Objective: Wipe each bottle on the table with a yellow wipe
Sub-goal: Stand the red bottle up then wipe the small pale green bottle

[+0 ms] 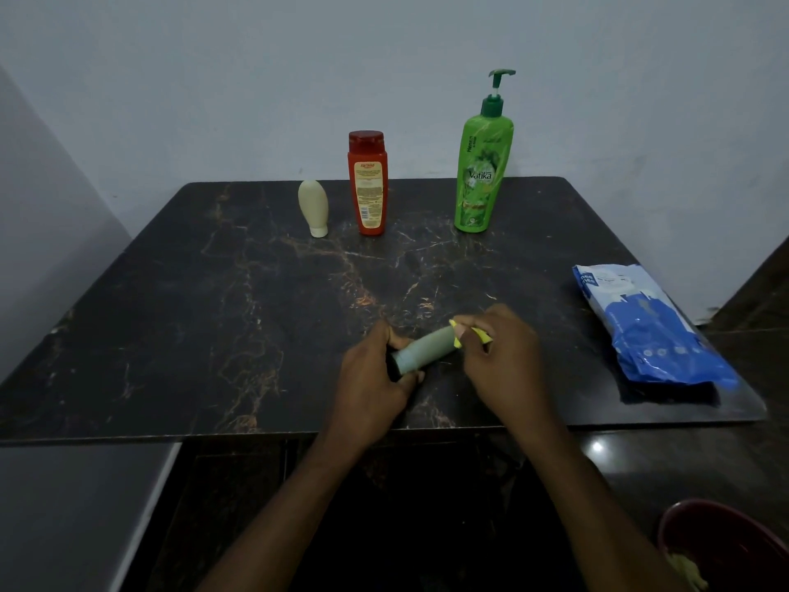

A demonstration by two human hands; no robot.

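Note:
My left hand (375, 373) grips the dark-capped end of a small pale green bottle (422, 350), held on its side just above the dark marble table (213, 318) near its front edge. My right hand (504, 356) pinches a yellow wipe (459, 335) against the bottle's other end; most of the wipe is hidden under the fingers. At the back of the table stand a cream tube (314, 209) on its cap, an orange-red bottle (367, 183) and a tall green pump bottle (482, 164).
A blue and white pack of wipes (649, 326) lies at the table's right edge. A dark red bowl (726, 544) holding a crumpled yellowish wipe sits low at the bottom right. A pale wall stands behind the table.

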